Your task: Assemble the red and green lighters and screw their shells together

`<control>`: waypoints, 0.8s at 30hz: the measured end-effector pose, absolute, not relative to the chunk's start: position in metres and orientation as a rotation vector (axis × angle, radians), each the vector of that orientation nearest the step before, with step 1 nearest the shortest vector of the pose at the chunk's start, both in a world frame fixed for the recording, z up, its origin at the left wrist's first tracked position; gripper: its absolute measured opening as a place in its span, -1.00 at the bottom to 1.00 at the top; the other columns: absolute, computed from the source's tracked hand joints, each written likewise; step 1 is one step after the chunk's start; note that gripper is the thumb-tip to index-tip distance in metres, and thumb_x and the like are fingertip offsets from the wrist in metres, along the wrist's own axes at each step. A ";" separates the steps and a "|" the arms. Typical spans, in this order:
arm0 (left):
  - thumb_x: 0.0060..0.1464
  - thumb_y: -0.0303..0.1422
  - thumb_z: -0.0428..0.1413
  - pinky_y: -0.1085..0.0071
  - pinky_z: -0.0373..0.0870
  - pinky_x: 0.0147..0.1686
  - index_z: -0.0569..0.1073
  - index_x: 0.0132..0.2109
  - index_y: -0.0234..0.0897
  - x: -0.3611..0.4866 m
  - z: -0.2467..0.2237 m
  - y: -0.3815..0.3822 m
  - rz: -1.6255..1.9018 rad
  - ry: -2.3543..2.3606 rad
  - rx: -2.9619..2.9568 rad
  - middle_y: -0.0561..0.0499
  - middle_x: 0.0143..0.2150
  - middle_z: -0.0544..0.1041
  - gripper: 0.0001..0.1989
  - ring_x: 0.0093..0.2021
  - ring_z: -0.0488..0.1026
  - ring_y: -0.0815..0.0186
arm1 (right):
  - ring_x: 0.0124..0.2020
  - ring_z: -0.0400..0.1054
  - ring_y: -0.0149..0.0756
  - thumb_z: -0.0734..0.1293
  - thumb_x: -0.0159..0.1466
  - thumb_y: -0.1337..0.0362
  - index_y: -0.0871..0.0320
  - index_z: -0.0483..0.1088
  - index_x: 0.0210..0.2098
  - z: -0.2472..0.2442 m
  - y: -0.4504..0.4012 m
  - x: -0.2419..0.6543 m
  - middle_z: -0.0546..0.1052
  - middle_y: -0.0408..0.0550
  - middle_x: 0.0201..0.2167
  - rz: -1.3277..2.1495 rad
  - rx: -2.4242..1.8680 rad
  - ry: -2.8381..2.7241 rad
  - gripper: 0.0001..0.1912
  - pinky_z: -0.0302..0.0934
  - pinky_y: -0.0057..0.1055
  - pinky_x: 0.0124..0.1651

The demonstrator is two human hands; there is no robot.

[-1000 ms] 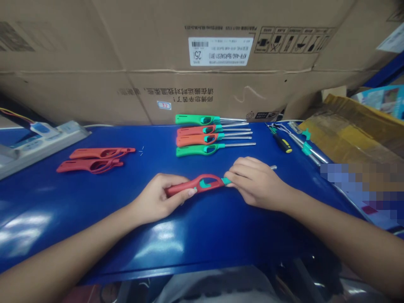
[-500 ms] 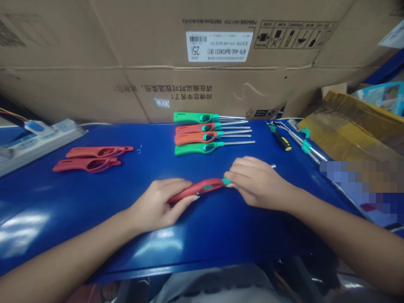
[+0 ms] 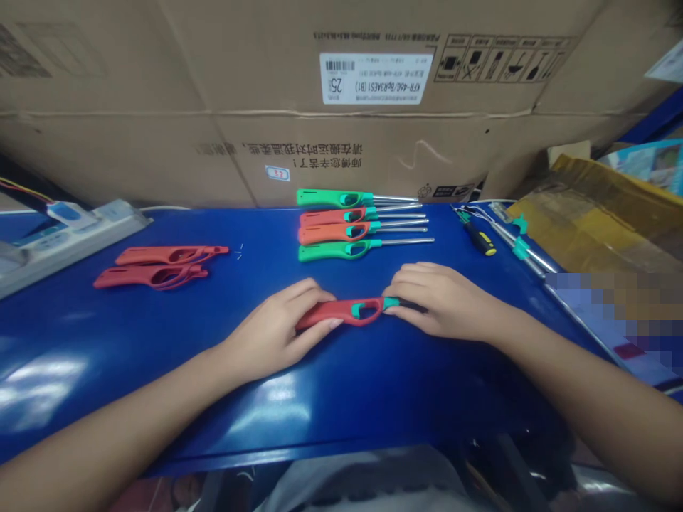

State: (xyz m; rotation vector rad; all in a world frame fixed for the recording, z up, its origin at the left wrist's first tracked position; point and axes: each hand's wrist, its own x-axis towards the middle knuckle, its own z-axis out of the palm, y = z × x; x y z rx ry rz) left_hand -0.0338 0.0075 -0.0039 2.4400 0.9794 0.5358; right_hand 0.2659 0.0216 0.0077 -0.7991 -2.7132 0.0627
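Observation:
A red lighter (image 3: 341, 311) with a teal trigger and collar lies between my hands, low over the blue table. My left hand (image 3: 282, 327) is wrapped round its handle, thumb along the near side. With the fingers of my right hand (image 3: 437, 299) I pinch the teal collar end; the metal tube is mostly hidden under them. Beyond my hands lie several assembled lighters side by side, among them a green one (image 3: 325, 252) and an orange one (image 3: 328, 232), tubes pointing right. On the left are two red handle shells (image 3: 133, 277) without tubes.
Small pins (image 3: 240, 250) lie right of the shells. A power strip (image 3: 90, 231) sits at the left edge. At the right are a black-and-yellow screwdriver (image 3: 480, 240), metal tubes (image 3: 526, 252) and a taped yellow box (image 3: 602, 213). A large carton (image 3: 240, 64) stands along the back.
The held lighter has rolled so its trigger opening faces up more and it lies more level. My left hand has shifted slightly right and up with it.

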 end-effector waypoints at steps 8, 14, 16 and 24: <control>0.20 -0.21 0.26 0.44 0.43 -0.23 0.51 0.02 -0.24 -0.036 -0.013 0.012 0.708 1.033 2.407 0.00 -0.14 0.50 -0.69 -0.26 0.46 0.36 | -0.26 0.38 -0.18 0.32 0.38 0.22 0.19 0.44 -0.18 0.006 0.032 0.273 0.50 -0.01 -0.28 0.147 -0.999 -2.744 -0.85 0.26 -0.28 -0.16; 0.27 -0.27 0.19 0.43 0.43 -0.19 0.50 0.08 -0.29 -0.040 -0.014 0.014 0.711 0.985 2.493 -0.03 -0.12 0.48 -0.71 -0.23 0.45 0.37 | -0.28 0.39 -0.21 0.29 0.41 0.21 0.19 0.46 -0.20 0.003 0.034 0.277 0.52 -0.03 -0.32 0.099 -0.940 -2.733 -0.82 0.24 -0.30 -0.15; 0.30 -0.29 0.16 0.38 0.44 -0.13 0.49 0.09 -0.32 -0.040 -0.015 0.014 0.700 0.948 2.537 -0.06 -0.12 0.47 -0.71 -0.17 0.45 0.32 | -0.28 0.39 -0.21 0.26 0.43 0.22 0.20 0.47 -0.20 0.001 0.033 0.277 0.53 -0.02 -0.32 0.068 -0.869 -2.709 -0.80 0.24 -0.31 -0.14; 0.33 -0.24 0.11 0.27 0.46 -0.08 0.48 0.12 -0.33 -0.041 -0.017 0.019 0.651 0.997 2.682 -0.13 -0.06 0.50 -0.67 -0.09 0.45 0.20 | -0.31 0.35 -0.21 0.26 0.43 0.21 0.19 0.47 -0.24 0.005 0.031 0.271 0.52 -0.02 -0.35 0.006 -0.939 -2.748 -0.78 0.20 -0.30 -0.19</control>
